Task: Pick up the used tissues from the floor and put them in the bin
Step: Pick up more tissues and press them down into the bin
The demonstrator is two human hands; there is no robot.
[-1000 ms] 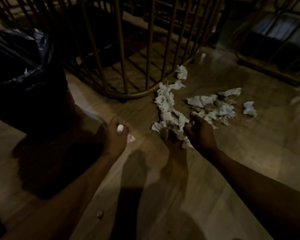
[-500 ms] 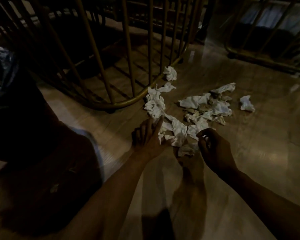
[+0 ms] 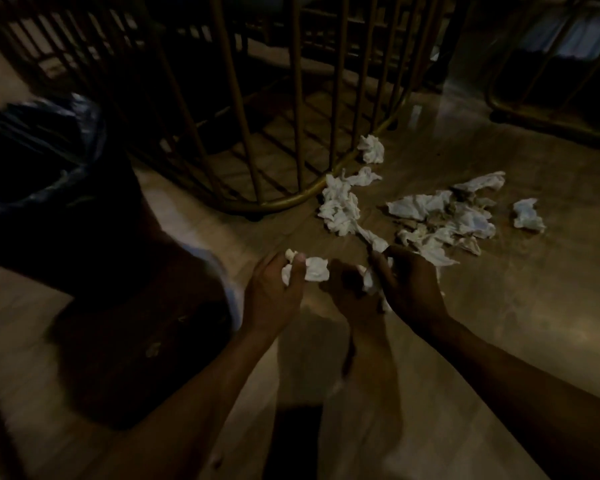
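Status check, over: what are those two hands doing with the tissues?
Left hand gripping a tissue wad. Right hand closed on another. More tissues on floor. Bin left, path clear.

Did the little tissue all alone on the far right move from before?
No. The lone tissue lies just right of the big tissue pile, apart from it, as before. Only the camera view shifted.

The glossy wooden floor (image 3: pixel 499 323) carries scattered crumpled tissues (image 3: pixel 440 220) just beyond the right hand's fingers (image 3: pixel 395 258). A gold wire frame (image 3: pixel 291 199) stands past the left hand's fingers (image 3: pixel 297 268); the lined bin (image 3: pixel 42 188) sits far left of them.
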